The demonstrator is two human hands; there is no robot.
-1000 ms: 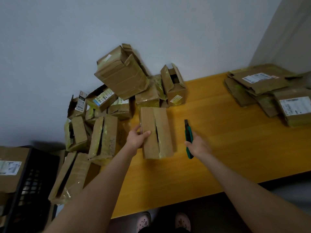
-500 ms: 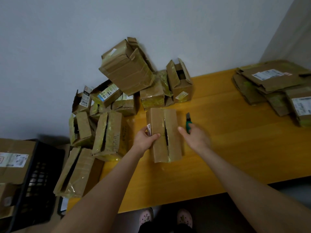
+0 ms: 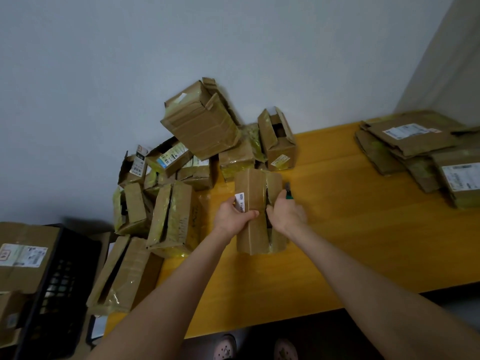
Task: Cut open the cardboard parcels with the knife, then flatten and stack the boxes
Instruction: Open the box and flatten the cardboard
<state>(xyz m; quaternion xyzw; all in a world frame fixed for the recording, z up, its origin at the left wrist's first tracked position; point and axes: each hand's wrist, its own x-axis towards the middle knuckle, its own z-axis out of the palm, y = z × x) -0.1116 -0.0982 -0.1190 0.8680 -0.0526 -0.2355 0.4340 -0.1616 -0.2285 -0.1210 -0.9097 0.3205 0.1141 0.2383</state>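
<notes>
While left hand (image 3: 235,216) grips the slit box (image 3: 253,183) by its left wall, mid table (image 3: 363,242), right hand (image 3: 287,215) curls fingers into the cut, round the right flap. IMO pull flaps apart evenly, w/o tearing; knife (image 3: 288,193) shows just beyond right hand, so mind the blade.

Knife (image 3: 288,193) mostly behind right hand (image 3: 286,214)

Brown parcels (image 3: 200,126) with yellowish tape, a yellow-orange table (image 3: 350,229), a seemingly green-handled knife (image 3: 288,195), a black crate (image 3: 57,289).
</notes>
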